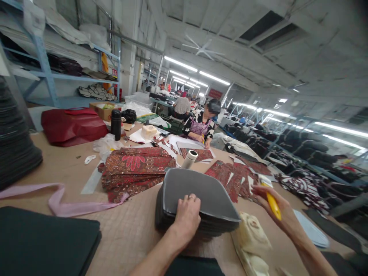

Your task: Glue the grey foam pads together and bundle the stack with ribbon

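The person's bare forearms stretch toward the far edge of the surface; the left hand rests palm down, fingers curled, while the right hand, raised, grips.

Pale ceiling with long tube lights, white fan, blue shelving at left

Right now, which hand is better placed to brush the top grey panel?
Probably the right hand: it holds the yellow-handled brush beside the stack, while the left hand rests on the top grey panel, seemingly steadying it.
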The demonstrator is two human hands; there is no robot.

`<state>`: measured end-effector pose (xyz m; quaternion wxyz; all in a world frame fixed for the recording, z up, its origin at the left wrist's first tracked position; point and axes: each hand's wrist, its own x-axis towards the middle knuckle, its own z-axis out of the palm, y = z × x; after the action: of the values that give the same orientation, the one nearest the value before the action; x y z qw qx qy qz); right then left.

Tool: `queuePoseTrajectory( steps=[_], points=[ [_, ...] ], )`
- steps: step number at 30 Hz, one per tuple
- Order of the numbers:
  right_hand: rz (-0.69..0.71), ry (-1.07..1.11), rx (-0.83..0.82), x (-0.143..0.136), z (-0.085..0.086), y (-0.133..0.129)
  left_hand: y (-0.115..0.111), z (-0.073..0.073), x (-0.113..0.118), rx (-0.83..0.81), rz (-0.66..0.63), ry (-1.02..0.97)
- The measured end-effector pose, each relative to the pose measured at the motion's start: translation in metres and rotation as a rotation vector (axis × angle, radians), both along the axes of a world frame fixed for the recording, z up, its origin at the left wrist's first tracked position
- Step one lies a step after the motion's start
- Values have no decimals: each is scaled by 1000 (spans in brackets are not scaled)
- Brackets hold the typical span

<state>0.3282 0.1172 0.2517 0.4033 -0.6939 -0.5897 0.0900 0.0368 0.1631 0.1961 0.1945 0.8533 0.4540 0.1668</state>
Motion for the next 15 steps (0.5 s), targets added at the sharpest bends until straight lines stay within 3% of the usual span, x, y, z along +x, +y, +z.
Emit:
queuePoseTrajectory(
  steps=[3, 6, 11, 13, 15],
  points=[
    [17, -140, 1, 17, -18, -27, 7, 32, -17, 113, 48, -70],
    [76, -212, 135, -4, -20, -40, -2, 76, -32, 270, 60, -131],
    [166, -50, 280, -45, -1, -64, -54, 146, -43, 650, 34, -314],
    [156, 95, 272, -50, 5, -81, -78, 168, -47, 691, -21, -336],
    [136, 186, 257, -51, 9, -103, -98, 180, -57, 739, -51, -361]
  ],
)
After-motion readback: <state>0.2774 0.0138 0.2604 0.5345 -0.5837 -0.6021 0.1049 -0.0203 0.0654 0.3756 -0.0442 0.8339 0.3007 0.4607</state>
